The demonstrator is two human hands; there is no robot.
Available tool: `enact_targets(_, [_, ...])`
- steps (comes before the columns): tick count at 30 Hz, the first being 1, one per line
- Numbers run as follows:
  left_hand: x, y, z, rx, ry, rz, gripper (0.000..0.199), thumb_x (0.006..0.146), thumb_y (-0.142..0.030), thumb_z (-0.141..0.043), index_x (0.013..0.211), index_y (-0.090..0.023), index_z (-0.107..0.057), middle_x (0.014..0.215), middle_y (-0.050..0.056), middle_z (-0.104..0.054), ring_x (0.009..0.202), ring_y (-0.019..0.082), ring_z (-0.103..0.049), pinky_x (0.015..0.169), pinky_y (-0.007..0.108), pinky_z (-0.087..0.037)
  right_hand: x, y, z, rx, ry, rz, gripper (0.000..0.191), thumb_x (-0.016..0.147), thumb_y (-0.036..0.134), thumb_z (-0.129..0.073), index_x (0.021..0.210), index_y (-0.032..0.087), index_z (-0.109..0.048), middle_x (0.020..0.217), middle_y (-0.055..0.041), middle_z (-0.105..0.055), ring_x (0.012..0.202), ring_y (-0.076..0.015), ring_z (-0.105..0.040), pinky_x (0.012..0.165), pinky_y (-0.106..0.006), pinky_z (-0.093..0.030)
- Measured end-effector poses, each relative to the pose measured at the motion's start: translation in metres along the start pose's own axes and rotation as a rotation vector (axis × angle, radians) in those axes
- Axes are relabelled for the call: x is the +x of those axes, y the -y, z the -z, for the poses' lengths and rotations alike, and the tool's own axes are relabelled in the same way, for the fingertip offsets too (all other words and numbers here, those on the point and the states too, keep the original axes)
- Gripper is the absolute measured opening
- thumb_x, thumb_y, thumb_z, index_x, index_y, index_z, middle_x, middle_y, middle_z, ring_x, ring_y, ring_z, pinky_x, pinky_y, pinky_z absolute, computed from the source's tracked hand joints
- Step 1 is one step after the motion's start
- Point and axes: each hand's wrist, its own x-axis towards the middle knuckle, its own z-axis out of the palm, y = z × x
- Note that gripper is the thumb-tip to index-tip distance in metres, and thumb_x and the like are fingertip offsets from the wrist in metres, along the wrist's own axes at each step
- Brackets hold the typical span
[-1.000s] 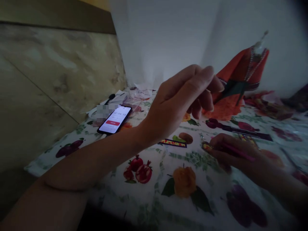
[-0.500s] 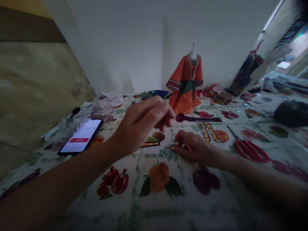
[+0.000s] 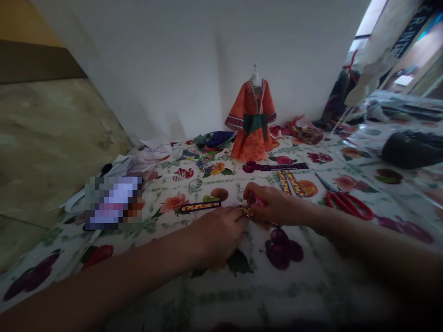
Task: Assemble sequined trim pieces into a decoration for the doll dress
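Note:
My right hand (image 3: 273,203) is closed around a slim pink pen-like tool (image 3: 258,199), its fingers low over the table. Under and beside those fingers lies a narrow patterned strip with shiny specks (image 3: 245,210), partly covered by both hands. Fingers bent, my left hand (image 3: 223,233) closes on the strip's left end; the fingertips are partly hidden. A yellow-and-red trim strip with dark edges (image 3: 201,206) rests just beyond my left hand. Two similar strips (image 3: 290,183) lie side by side behind my right hand, and red-handled scissors (image 3: 349,205) are to its right.
A small dress form in an orange dress (image 3: 254,122) stands at the back by the white wall. A dark trim strip (image 3: 284,167) lies before it. A phone (image 3: 114,203), partly pixelated, is at left; a black bundle (image 3: 411,150) at right. Fabric scraps (image 3: 304,129) lie behind.
My left hand has come down from the air to the patterned strip beside my right hand. The right hand keeps the pink tool. The view has shifted slightly.

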Motion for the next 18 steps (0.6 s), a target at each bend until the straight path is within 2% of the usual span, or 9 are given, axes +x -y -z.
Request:
enact_targets(2, [-0.001, -0.001, -0.002, 0.04, -0.023, -0.011, 0.019, 0.096, -0.018, -0.052, 0.106, -0.01, -0.065, 0.107, 0.016, -0.069, 0.099, 0.029, -0.067, 0.089, 0.042, -0.056, -0.004, -0.001, 0.007, -0.025, 0.046, 0.003, 0.014, 0.088, 0.022, -0.053, 0.102, 0.019, -0.054, 0.094, -0.0089, -0.067, 0.082, -0.0219, -0.062, 0.067, -0.031, -0.041])
enact_targets(6, [-0.003, -0.003, -0.002, 0.058, -0.033, -0.004, 0.023, 0.099, -0.022, -0.049, 0.112, -0.01, -0.064, 0.114, 0.017, -0.069, 0.108, 0.029, -0.066, 0.095, 0.043, -0.054, -0.015, 0.002, 0.023, -0.144, 0.138, -0.022, 0.01, 0.092, 0.024, -0.047, 0.099, 0.019, -0.053, 0.085, -0.0066, -0.064, 0.067, -0.0179, -0.058, 0.059, -0.03, -0.036])
enact_targets(8, [-0.004, -0.005, -0.001, 0.062, -0.038, 0.007, 0.024, 0.1, -0.023, -0.049, 0.113, -0.01, -0.064, 0.116, 0.017, -0.069, 0.108, 0.029, -0.066, 0.095, 0.043, -0.055, -0.019, 0.005, 0.03, -0.198, 0.104, -0.004, 0.008, 0.093, 0.023, -0.045, 0.093, 0.019, -0.052, 0.082, -0.0057, -0.063, 0.064, -0.0163, -0.055, 0.058, -0.031, -0.034])
enact_targets(13, [-0.007, -0.01, 0.0, 0.074, -0.045, 0.018, 0.026, 0.1, -0.028, -0.05, 0.115, -0.012, -0.063, 0.12, 0.017, -0.068, 0.106, 0.029, -0.066, 0.092, 0.044, -0.055, -0.024, 0.014, 0.039, -0.22, -0.028, 0.042, 0.009, 0.094, 0.024, -0.048, 0.088, 0.02, -0.053, 0.084, -0.0056, -0.064, 0.069, -0.0168, -0.054, 0.062, -0.032, -0.034])
enact_targets(18, [-0.007, -0.012, 0.002, 0.06, -0.063, 0.023, 0.026, 0.1, -0.028, -0.051, 0.117, -0.012, -0.062, 0.124, 0.016, -0.067, 0.111, 0.028, -0.064, 0.098, 0.043, -0.053, -0.025, 0.018, 0.04, -0.215, -0.069, 0.082, 0.01, 0.093, 0.023, -0.051, 0.084, 0.019, -0.055, 0.08, -0.0043, -0.063, 0.068, -0.016, -0.053, 0.061, -0.031, -0.033])
